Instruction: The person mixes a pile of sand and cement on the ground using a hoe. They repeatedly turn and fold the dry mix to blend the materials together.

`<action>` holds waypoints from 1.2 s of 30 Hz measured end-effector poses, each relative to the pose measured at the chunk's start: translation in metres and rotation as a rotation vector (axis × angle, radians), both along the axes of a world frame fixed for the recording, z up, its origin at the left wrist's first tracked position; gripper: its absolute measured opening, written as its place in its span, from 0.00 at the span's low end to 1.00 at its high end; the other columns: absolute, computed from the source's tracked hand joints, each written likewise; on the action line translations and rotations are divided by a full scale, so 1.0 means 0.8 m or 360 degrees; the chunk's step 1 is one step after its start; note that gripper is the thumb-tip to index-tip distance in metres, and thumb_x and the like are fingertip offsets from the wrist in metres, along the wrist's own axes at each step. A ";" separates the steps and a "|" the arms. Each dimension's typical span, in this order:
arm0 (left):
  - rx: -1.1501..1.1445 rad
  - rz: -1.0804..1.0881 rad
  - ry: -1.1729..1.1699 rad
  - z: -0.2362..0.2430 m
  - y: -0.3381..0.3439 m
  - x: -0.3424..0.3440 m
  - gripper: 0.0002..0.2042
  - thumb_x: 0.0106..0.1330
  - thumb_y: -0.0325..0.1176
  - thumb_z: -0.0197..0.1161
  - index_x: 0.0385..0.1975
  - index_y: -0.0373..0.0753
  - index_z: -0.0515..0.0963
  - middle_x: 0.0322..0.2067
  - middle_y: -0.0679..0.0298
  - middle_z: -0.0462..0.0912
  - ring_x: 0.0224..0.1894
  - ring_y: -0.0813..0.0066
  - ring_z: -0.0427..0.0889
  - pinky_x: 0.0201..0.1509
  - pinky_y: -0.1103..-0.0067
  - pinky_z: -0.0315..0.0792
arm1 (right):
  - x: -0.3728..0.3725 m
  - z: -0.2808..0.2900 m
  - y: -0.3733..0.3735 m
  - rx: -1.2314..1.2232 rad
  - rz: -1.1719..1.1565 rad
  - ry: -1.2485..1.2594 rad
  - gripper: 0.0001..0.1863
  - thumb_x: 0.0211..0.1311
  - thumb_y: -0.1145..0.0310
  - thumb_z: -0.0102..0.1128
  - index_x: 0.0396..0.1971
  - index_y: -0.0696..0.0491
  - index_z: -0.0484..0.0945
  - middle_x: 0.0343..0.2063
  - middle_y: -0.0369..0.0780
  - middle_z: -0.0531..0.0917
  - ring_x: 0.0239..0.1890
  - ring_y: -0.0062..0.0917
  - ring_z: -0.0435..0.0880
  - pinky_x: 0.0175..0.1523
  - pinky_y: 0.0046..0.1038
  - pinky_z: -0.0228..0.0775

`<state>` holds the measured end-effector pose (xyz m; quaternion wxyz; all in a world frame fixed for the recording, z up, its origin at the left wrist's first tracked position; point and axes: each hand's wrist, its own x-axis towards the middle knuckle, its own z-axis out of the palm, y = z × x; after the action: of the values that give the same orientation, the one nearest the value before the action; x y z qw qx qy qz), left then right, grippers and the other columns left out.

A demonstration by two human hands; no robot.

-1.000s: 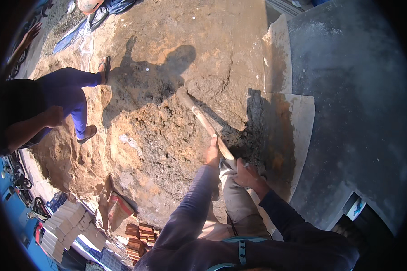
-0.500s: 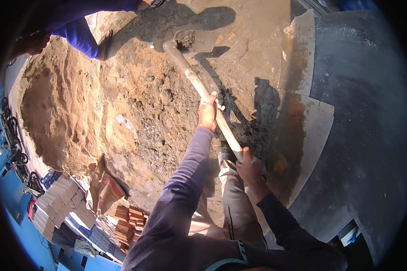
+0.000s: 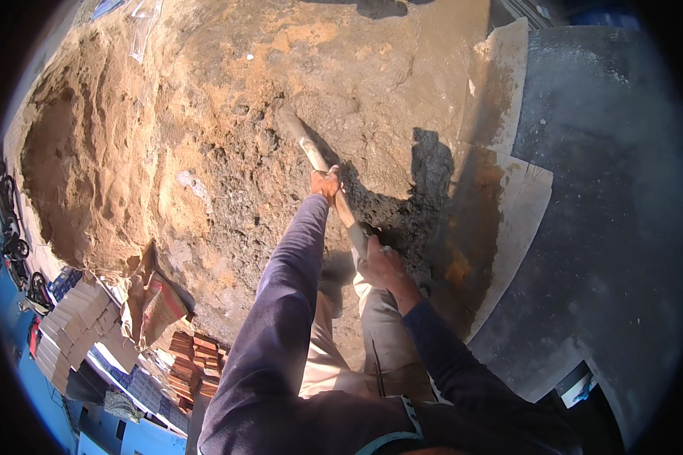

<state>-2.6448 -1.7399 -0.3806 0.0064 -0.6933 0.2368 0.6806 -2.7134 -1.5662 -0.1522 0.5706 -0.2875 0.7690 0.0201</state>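
A hoe with a long pale wooden handle (image 3: 347, 212) slants across the middle of the view. My left hand (image 3: 326, 183) is wrapped round the handle about halfway along it. Closer to my body, my right hand (image 3: 382, 262) grips the butt end. The hoe's far end is down at the wet grey-brown mortar (image 3: 341, 110), and its blade is hidden there. Darker, lumpy mortar (image 3: 425, 220) lies in shadow to the right of the handle, close by my feet.
A dug-out sand heap (image 3: 76, 174) rises on the left. Red bricks (image 3: 193, 364), pale blocks (image 3: 72, 322) and a torn sack (image 3: 159, 307) stand at lower left, with parked motorcycles (image 3: 11, 243) beyond. Dark sheeting (image 3: 599, 205) covers the right side.
The hoe has come down and nearer to me; its raised, mortar-laden blade is now out of sight at the mortar. Both hands moved slightly left. The other person's legs have left the view.
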 end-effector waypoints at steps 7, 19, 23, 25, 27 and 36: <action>-0.0166 0.0546 0.0354 0.257 0.249 0.039 0.12 0.70 0.39 0.68 0.32 0.38 0.76 0.20 0.65 0.77 0.18 0.75 0.76 0.24 0.75 0.71 | -0.002 0.191 0.253 -0.0526 0.0202 0.0210 0.37 0.54 0.57 0.72 0.62 0.56 0.68 0.37 0.54 0.85 0.41 0.56 0.86 0.46 0.50 0.78; 0.0406 0.1437 0.0445 0.264 0.111 0.125 0.08 0.73 0.38 0.62 0.41 0.41 0.74 0.22 0.70 0.69 0.23 0.74 0.71 0.29 0.71 0.73 | 0.012 0.120 0.142 -0.0054 0.0398 0.0031 0.31 0.52 0.60 0.72 0.56 0.54 0.74 0.46 0.53 0.84 0.48 0.51 0.84 0.51 0.47 0.75; -0.0614 0.1313 0.0318 0.142 -0.122 0.217 0.09 0.74 0.37 0.64 0.38 0.42 0.71 0.23 0.72 0.71 0.20 0.82 0.70 0.23 0.82 0.71 | 0.100 0.000 -0.127 -0.0447 0.0520 -0.0241 0.21 0.58 0.64 0.64 0.47 0.56 0.68 0.36 0.60 0.85 0.43 0.59 0.84 0.46 0.56 0.76; -0.0708 0.1081 0.0019 0.104 -0.175 0.259 0.14 0.74 0.41 0.63 0.31 0.40 0.72 0.20 0.68 0.73 0.17 0.76 0.71 0.22 0.76 0.71 | 0.148 -0.023 -0.181 -0.0380 0.0526 -0.0252 0.21 0.59 0.64 0.63 0.49 0.56 0.69 0.37 0.60 0.85 0.45 0.60 0.83 0.47 0.55 0.76; -0.0471 0.0769 -0.0211 0.081 -0.131 0.274 0.17 0.73 0.42 0.64 0.32 0.34 0.72 0.18 0.64 0.74 0.17 0.70 0.73 0.22 0.71 0.70 | 0.165 -0.040 -0.124 -0.0289 0.0330 -0.0485 0.22 0.60 0.64 0.63 0.51 0.57 0.71 0.40 0.59 0.85 0.47 0.59 0.83 0.49 0.53 0.76; 0.0738 0.1566 0.0134 0.300 0.280 0.135 0.09 0.72 0.38 0.63 0.38 0.40 0.72 0.23 0.66 0.72 0.22 0.70 0.75 0.27 0.68 0.76 | -0.042 0.237 0.139 0.0243 0.0732 -0.0267 0.27 0.56 0.52 0.68 0.49 0.56 0.76 0.39 0.53 0.85 0.46 0.52 0.84 0.50 0.47 0.75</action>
<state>-2.5369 -1.5160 -0.1406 -0.1697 -0.6749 -0.2718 0.6647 -2.7473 -1.4548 0.0376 0.6329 -0.4115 0.6297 0.1832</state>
